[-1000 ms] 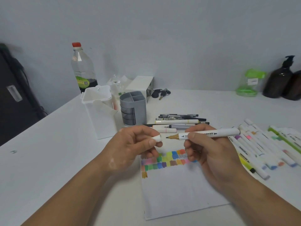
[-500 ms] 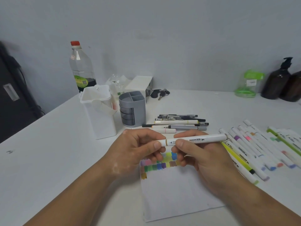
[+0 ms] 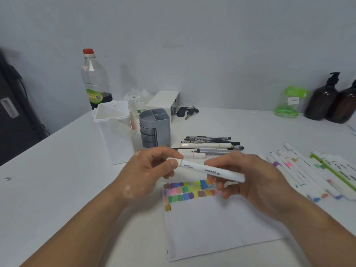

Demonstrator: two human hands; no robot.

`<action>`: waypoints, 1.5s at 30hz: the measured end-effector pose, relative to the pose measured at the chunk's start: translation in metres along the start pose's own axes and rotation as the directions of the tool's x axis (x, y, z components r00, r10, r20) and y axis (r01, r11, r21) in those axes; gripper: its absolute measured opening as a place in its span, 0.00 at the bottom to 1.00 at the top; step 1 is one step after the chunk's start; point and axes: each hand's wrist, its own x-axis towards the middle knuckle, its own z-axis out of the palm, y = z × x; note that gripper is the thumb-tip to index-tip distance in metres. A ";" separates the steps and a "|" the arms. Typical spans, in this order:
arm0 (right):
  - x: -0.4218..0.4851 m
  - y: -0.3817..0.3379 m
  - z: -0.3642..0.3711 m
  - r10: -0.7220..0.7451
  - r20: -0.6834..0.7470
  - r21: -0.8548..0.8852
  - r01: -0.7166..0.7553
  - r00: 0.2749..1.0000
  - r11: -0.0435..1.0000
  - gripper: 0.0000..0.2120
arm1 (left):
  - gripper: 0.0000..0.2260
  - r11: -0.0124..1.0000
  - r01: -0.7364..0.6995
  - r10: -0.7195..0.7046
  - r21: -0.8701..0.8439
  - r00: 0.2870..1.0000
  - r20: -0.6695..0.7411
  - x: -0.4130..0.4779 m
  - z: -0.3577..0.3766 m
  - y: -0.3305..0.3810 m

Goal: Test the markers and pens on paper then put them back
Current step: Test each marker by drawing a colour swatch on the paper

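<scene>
Nearest the camera, a sheet of paper [image 3: 212, 228] lies flat on the bench [image 3: 57, 180], its near corners fully in view. Both forearms run off the bottom of the frame. Rows of colour swatches [image 3: 185, 191] cross the top of the sheet; the right end of the rows is hidden behind the right hand [image 3: 250, 180].

Above the swatches both hands hold one white marker [image 3: 210, 170], capped and roughly level. The left hand [image 3: 152, 170] pinches its left end between thumb and fingers. The right hand's fingers curl round the barrel, covering its far end.

To the right a row of markers [image 3: 308, 170] lies side by side, reaching the frame edge, where several are cut off. Behind the hands sits a pile of pens [image 3: 210, 145], its near side partly hidden by the fingers.

White bench surface shows between the left forearm and the bench's left edge. Further back stand a white container [image 3: 113, 132] and a grey organiser [image 3: 155, 128], just beside each other. A plastic bottle [image 3: 95, 79] and brown pump bottles [image 3: 323, 101] stand by the wall.
</scene>
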 end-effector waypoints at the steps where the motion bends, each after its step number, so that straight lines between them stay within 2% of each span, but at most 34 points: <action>1: -0.001 -0.003 -0.002 0.025 0.012 -0.068 -0.024 1.000 0.997 0.21 | 0.09 1.000 -0.001 0.001 0.027 1.000 -0.008 0.000 -0.002 -0.001; 3: -0.003 -0.006 0.000 0.059 -0.026 -0.313 -0.064 0.998 0.948 0.15 | 0.08 0.997 -0.008 0.008 0.074 1.000 -0.001 -0.001 -0.001 -0.002; 5: -0.003 -0.003 0.007 0.057 -0.035 -0.571 -0.067 0.998 0.818 0.09 | 0.08 0.990 -0.031 0.027 0.139 0.999 0.031 -0.001 0.003 -0.003; 8: -0.005 0.006 0.023 0.036 -0.007 -0.757 -0.029 0.999 0.653 0.06 | 0.08 0.988 -0.040 0.029 0.149 0.997 0.073 -0.002 0.011 -0.005; 11: -0.005 0.007 0.029 -0.041 -0.071 -0.827 -0.036 0.997 0.560 0.03 | 0.12 0.991 -0.015 0.009 0.134 0.999 0.047 -0.001 0.014 -0.006; 13: -0.003 0.000 0.018 -0.109 -0.170 -0.872 -0.098 0.979 0.480 0.02 | 0.20 0.963 -0.046 0.035 0.266 0.998 0.045 -0.001 0.013 -0.007; 16: 0.002 -0.010 -0.011 -0.180 -0.364 -0.888 -0.282 0.914 0.363 0.02 | 0.26 0.848 -0.103 0.021 0.519 0.987 0.161 -0.004 0.017 -0.002; 20: 0.008 -0.001 -0.037 -0.110 -0.501 -0.839 -0.451 0.858 0.305 0.07 | 0.31 0.737 -0.125 -0.090 0.664 0.955 0.281 -0.003 0.029 0.006; 26: 0.009 0.009 -0.050 -0.075 -0.563 -0.817 -0.540 0.823 0.202 0.09 | 0.29 0.707 -0.078 -0.164 0.703 0.949 0.270 -0.006 0.015 0.009; 29: 0.009 0.011 -0.051 -0.074 -0.570 -0.813 -0.547 0.819 0.201 0.10 | 0.25 0.726 -0.066 -0.126 0.684 0.966 0.227 -0.005 0.007 0.002; 32: 0.009 0.010 -0.045 -0.135 -0.543 -0.830 -0.507 0.829 0.231 0.08 | 0.13 0.729 -0.042 0.015 0.683 0.999 0.046 0.003 0.005 -0.011; 34: 0.010 0.011 -0.036 -0.185 -0.502 -0.852 -0.448 0.845 0.270 0.07 | 0.09 0.682 -0.014 0.111 0.731 0.990 -0.085 0.013 0.005 -0.017; 35: 0.010 0.013 -0.030 -0.190 -0.480 -0.861 -0.418 0.857 0.289 0.07 | 0.09 0.637 -0.017 0.150 0.771 0.983 -0.102 0.019 0.004 -0.019; 39: 0.009 0.019 -0.015 -0.165 -0.382 -0.890 -0.314 0.909 0.332 0.06 | 0.10 0.448 -0.051 0.192 0.893 0.981 -0.041 0.039 0.003 -0.027; 41: 0.008 0.020 -0.014 -0.147 -0.344 -0.894 -0.276 0.927 0.354 0.07 | 0.11 0.403 -0.054 0.189 0.914 0.982 -0.025 0.044 0.004 -0.030; 45: 0.007 0.018 -0.013 -0.142 -0.314 -0.893 -0.242 0.939 0.379 0.07 | 0.10 0.381 -0.046 0.166 0.924 0.986 -0.020 0.048 0.007 -0.033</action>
